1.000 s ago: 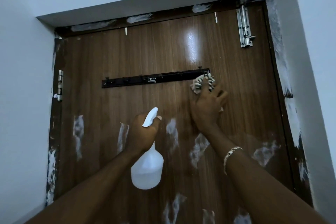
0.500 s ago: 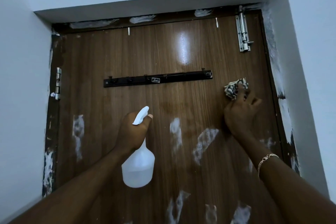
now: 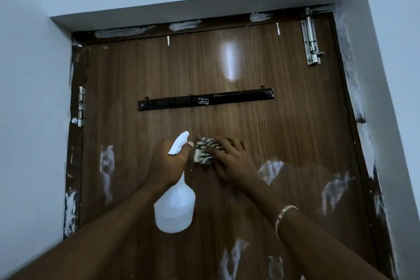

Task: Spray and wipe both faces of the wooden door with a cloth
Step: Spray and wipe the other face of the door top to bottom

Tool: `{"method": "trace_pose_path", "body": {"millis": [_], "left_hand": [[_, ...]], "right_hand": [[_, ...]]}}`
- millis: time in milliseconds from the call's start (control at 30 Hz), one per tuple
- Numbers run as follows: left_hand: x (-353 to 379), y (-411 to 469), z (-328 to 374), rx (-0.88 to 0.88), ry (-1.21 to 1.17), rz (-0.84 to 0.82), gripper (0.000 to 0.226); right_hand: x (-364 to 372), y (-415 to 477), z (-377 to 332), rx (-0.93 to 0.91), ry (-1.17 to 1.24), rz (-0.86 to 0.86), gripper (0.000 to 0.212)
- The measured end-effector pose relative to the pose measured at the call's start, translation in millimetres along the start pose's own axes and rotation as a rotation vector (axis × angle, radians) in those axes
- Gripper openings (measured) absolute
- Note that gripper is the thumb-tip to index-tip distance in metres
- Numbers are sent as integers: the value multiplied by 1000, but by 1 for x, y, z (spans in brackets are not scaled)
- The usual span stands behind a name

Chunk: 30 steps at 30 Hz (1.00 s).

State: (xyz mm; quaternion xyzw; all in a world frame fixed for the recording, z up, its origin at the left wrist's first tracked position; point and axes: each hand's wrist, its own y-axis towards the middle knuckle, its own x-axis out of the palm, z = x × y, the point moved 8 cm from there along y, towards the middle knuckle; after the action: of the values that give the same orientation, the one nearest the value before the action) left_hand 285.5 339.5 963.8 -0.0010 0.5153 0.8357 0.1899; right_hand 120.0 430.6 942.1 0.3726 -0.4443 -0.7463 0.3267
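Grip: left hand (image 3: 167, 163) clamped round spray bottle (image 3: 175, 209) neck; right hand (image 3: 229, 161) fingers flat, pressing cloth (image 3: 203, 150) on door (image 3: 295, 132).

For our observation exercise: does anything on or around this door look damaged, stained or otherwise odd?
White smears blotch the lower wooden door and streak the door frame along its top and sides. They look like stray paint or plaster, patchy against the brown grain. Nothing appears broken or askew.
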Motion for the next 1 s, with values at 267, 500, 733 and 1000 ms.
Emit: {"method": "trace_pose_path", "body": {"millis": [267, 500, 733, 1000], "left_hand": [[-39, 5, -30, -90, 25, 77, 38], [-76, 9, -66, -96, 59, 92, 44], [-111, 11, -81, -67, 98, 151, 40], [-151, 5, -108, -63, 142, 135, 45]], "right_hand": [[-9, 74, -12, 445, 150, 164, 53], [19, 39, -47, 175, 18, 105, 50], [23, 121, -88, 248, 102, 114, 55], [19, 83, -62, 539, 195, 246, 52]]}}
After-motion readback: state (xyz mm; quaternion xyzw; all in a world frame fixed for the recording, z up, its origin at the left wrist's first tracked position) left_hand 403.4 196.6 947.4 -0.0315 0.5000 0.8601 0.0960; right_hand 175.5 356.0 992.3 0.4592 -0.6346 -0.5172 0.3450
